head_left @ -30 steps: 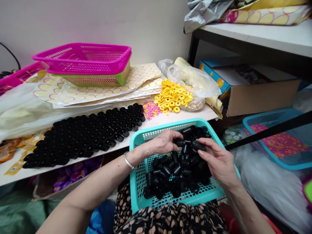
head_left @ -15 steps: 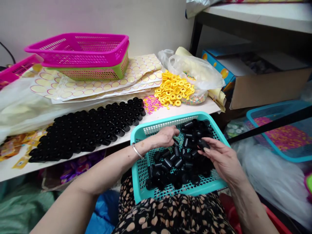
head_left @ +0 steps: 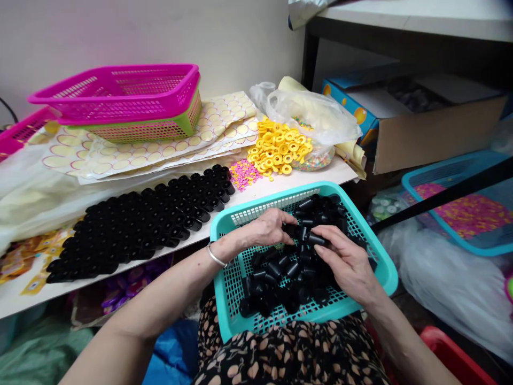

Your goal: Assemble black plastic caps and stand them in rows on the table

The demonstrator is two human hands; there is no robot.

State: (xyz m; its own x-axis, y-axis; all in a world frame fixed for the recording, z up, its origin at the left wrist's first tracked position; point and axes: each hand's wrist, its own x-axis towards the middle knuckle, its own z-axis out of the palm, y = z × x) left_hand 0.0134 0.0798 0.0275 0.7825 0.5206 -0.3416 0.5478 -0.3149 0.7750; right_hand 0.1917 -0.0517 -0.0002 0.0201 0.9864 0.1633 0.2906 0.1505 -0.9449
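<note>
A turquoise mesh basket (head_left: 385, 270) rests on my lap, filled with loose black plastic cylinders (head_left: 276, 267). Over its middle, my right hand (head_left: 344, 262) pinches one black cylinder (head_left: 317, 239) between thumb and fingers. My left hand (head_left: 269, 229), with a bangle at the wrist, is closed on another dark cylinder (head_left: 295, 231), partly hidden by the fingers. The two held pieces lie nearly end to end. On the white table (head_left: 192, 240) to the left, many black cylinders stand upright in tight rows (head_left: 148, 219).
Behind the rows are stacked magenta (head_left: 132, 109) and green baskets on sheets of round stickers (head_left: 224, 115). Yellow rings (head_left: 280, 147) and small pink-yellow pieces (head_left: 243, 174) lie at the table's right. An open carton (head_left: 433, 133) and a blue basket (head_left: 420, 195) stand further right.
My right hand has moved left with its cylinder toward my left hand. My left fingers have closed on a cylinder, and the two pieces are now close together.
</note>
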